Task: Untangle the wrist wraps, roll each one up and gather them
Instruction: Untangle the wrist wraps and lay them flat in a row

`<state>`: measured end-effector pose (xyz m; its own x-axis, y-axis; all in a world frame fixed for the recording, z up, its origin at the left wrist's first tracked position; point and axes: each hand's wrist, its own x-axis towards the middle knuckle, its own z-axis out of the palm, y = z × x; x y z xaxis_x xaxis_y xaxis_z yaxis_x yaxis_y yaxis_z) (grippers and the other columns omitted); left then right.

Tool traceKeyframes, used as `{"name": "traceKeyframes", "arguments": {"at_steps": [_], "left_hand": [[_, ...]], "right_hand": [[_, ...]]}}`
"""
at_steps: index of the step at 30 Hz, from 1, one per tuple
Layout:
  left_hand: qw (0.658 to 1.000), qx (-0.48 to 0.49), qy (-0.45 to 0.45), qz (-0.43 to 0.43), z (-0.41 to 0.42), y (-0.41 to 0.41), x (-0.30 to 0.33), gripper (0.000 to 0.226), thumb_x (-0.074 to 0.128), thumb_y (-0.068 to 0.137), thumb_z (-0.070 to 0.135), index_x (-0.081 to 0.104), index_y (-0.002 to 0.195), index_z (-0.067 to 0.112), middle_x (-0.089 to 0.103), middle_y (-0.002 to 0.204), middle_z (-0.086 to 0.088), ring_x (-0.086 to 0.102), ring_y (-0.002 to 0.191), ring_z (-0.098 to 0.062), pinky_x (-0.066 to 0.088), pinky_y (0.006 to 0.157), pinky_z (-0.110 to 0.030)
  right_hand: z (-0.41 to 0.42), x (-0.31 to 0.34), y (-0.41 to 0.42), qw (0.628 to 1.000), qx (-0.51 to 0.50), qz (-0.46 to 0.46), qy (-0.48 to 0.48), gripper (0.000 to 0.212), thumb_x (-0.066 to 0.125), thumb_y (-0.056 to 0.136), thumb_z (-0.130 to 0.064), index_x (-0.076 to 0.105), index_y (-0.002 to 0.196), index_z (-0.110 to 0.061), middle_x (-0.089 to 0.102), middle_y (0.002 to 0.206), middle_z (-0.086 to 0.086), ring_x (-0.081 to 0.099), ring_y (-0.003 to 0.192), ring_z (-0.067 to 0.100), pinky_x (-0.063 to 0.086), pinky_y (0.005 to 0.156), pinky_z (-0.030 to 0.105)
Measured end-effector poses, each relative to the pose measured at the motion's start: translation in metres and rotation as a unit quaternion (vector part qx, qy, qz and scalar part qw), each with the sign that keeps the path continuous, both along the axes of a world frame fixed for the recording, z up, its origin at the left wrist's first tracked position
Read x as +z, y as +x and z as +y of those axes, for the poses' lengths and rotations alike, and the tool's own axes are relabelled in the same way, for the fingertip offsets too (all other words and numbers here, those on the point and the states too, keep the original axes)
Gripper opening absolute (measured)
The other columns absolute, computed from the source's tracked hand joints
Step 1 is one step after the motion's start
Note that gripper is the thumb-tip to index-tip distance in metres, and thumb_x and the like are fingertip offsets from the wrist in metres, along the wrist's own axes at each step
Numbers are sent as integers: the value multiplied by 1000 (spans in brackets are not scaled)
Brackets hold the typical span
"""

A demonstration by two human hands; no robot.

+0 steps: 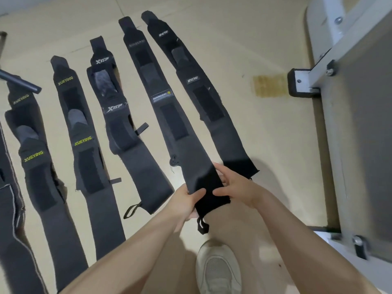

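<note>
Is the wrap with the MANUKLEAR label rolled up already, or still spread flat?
Still spread flat: the MANUKLEAR wrap lies full-length on the floor; both hands pinch only its near end.

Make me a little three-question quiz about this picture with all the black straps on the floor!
1. True or false: both hands hold the same wrap.
2. Which word is on the label of the held wrap? A) XTEP B) MANUKLEAR C) XUEYING
3. Fill in: below the hands is a white ____.

Key:
1. True: the left hand and right hand grip its near end.
2. B
3. shoe
</note>
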<state>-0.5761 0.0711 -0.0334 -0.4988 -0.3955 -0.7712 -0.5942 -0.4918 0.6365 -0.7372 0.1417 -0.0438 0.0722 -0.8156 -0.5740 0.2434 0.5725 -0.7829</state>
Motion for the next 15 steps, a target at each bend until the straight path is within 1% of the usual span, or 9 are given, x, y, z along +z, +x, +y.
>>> {"name": "traceKeyframes", "arguments": {"at_steps": [2,4,5,7,9,10,13,14,15], "left_hand": [[997,-26,-38,-59,5,0,-7,13,41,97,4,45,88,11,52,57,-3,45,36,-11,48,46,-22],[984,-43,-108,-136,10,-4,-17,20,42,93,3,41,96,22,48,67,-11,44,44,-19,43,43,-22],[976,-73,-155,-136,13,-2,-25,29,44,90,3,42,108,25,54,77,-15,52,56,-25,45,49,-25],[944,-176,-241,-141,17,1,-30,45,44,88,3,42,129,21,62,94,-12,57,79,-25,44,68,-26],[938,-217,-239,-127,17,5,-30,39,44,91,7,48,128,18,60,90,-4,54,77,-18,42,68,-24],[943,-217,-221,-119,16,7,-30,35,44,92,8,51,125,17,58,88,-3,54,74,-17,44,70,-26],[960,-183,-191,-93,5,16,-23,29,42,94,9,57,118,14,58,89,-1,54,70,-14,49,68,-19],[965,-155,-196,-81,-1,19,-17,28,41,94,8,59,114,14,59,90,-2,54,68,-12,47,62,-13],[967,-130,-208,-67,-6,22,-10,27,40,94,9,60,111,14,59,91,-3,54,67,-10,44,57,-8]], "right_hand": [[4,-12,2,997,6,65,41,62,53,85,12,40,137,-19,65,117,-1,64,105,13,53,89,30],[4,-27,4,980,18,177,83,59,57,83,6,42,134,-19,63,117,2,63,105,18,52,93,39],[4,-34,6,962,28,248,108,55,60,83,2,43,131,-17,62,117,5,61,105,21,51,93,40],[4,-44,11,913,41,381,143,44,66,84,-7,43,122,-11,60,114,9,59,102,25,50,88,39],[7,-45,18,871,61,462,154,42,68,84,-17,41,115,-10,54,112,9,58,98,27,49,81,38],[10,-46,22,840,84,513,153,45,69,84,-22,39,116,-11,50,114,8,57,99,27,49,79,38],[15,-46,34,690,157,699,108,54,76,72,-22,47,117,-12,52,109,7,55,94,27,46,77,36],[13,-44,39,666,159,726,63,51,76,64,-13,54,110,-11,56,103,9,56,88,28,46,76,37],[8,-40,46,666,169,726,14,46,74,61,-6,58,103,-10,58,103,11,57,88,30,46,78,38]]}}
